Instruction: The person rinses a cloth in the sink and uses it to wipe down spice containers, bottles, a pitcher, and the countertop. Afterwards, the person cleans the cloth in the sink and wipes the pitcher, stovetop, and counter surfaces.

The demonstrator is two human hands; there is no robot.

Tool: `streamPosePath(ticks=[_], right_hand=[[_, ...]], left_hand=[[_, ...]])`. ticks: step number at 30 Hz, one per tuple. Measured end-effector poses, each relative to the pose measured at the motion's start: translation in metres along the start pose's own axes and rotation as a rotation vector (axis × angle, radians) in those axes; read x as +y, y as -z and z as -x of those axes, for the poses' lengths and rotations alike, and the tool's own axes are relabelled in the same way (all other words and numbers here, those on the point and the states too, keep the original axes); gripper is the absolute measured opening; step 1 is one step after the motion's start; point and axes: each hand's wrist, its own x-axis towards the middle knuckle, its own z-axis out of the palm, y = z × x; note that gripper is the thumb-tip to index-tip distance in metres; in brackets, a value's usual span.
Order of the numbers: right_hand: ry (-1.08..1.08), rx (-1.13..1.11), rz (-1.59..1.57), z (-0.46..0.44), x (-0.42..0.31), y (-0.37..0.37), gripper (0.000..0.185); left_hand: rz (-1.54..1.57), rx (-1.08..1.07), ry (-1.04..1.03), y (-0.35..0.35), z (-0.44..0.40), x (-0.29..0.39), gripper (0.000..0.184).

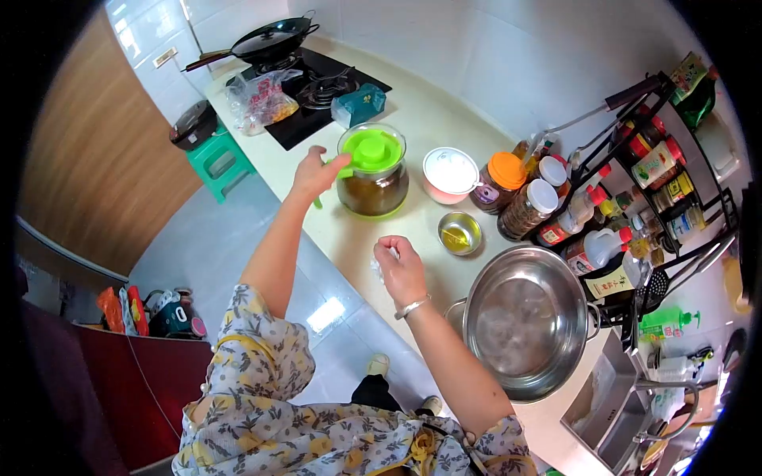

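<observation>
A glass pot (373,193) with brown liquid stands on the counter, topped by a bright green lid (371,149). My left hand (315,172) is beside the lid on its left, thumb and fingers apart; nothing shows in it. My right hand (401,268) is curled closed over a crumpled white tissue or cloth (377,268), nearer to me than the pot. A small metal bowl (459,233) with yellowish liquid is right of that hand. A large steel pot (524,321) lies further right, and a white-topped tub (450,173) stands behind the small bowl.
A black stove (305,95) at the back left holds a lidded wok (270,41), a plastic bag (259,101) and a teal packet (359,105). Jars (528,209) and a spice rack (675,159) line the wall. A sink (603,397) is at lower right, a green stool (221,164) at left.
</observation>
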Motion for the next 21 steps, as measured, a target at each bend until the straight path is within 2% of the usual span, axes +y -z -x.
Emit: streamPosePath(ticks=[1, 2, 4, 5, 6, 8, 10, 11, 13, 14, 15, 16, 17, 18, 19, 20, 21], right_hand=[[-0.005, 0.006, 0.001, -0.006, 0.008, -0.001, 0.023], [-0.007, 0.016, -0.005, -0.005, 0.008, 0.0, 0.023], [-0.066, -0.021, -0.002, 0.002, 0.01, 0.005, 0.025], [-0.069, -0.009, -0.011, 0.01, 0.007, 0.009, 0.025], [-0.06, -0.062, 0.021, 0.024, 0.0, 0.016, 0.024], [-0.068, -0.082, 0.047, 0.056, -0.016, 0.034, 0.023], [-0.104, -0.224, -0.014, 0.092, -0.032, 0.06, 0.016], [-0.125, -0.16, -0.014, 0.109, -0.036, 0.076, 0.016], [0.124, -0.215, 0.027, 0.145, -0.041, 0.109, 0.011], [0.1, -0.149, 0.033, 0.162, -0.044, 0.13, 0.011], [0.18, -0.154, 0.056, 0.176, -0.048, 0.154, 0.013], [0.263, -0.168, 0.078, 0.19, -0.05, 0.178, 0.015], [0.216, -0.121, 0.071, 0.203, -0.051, 0.203, 0.015], [0.194, -0.044, 0.115, 0.216, -0.048, 0.229, 0.015], [0.177, 0.079, 0.099, 0.227, -0.042, 0.251, 0.012], [0.044, 0.172, -0.06, 0.239, -0.039, 0.278, 0.009], [0.014, 0.323, -0.16, 0.248, -0.024, 0.305, 0.009]], left_hand=[[0.118, -0.099, 0.03, -0.001, -0.001, -0.004, 0.071], [0.112, -0.107, 0.025, 0.0, 0.002, -0.006, 0.071], [0.478, -0.335, 0.056, 0.0, 0.013, -0.013, 0.068], [0.596, -0.348, 0.058, -0.002, 0.021, -0.016, 0.066], [0.585, -0.365, 0.056, -0.003, 0.03, -0.017, 0.066], [0.551, -0.103, 0.122, -0.006, 0.053, -0.018, 0.063], [0.549, -0.064, 0.079, -0.004, 0.076, -0.031, 0.06], [0.592, 0.017, 0.113, -0.004, 0.093, -0.03, 0.059], [0.702, -0.014, 0.075, 0.006, 0.111, -0.055, 0.057], [0.671, 0.053, 0.122, 0.015, 0.139, -0.041, 0.055], [0.536, 0.042, 0.166, 0.03, 0.164, -0.029, 0.053], [0.548, -0.002, 0.109, 0.043, 0.177, -0.04, 0.054], [0.444, 0.269, 0.19, 0.038, 0.208, -0.005, 0.057], [0.396, 0.113, 0.115, 0.057, 0.225, -0.006, 0.059], [0.35, 0.169, 0.186, 0.068, 0.241, -0.001, 0.061], [0.346, 0.165, 0.179, 0.073, 0.261, 0.015, 0.061], [0.358, 0.062, 0.045, 0.075, 0.284, 0.036, 0.063]])
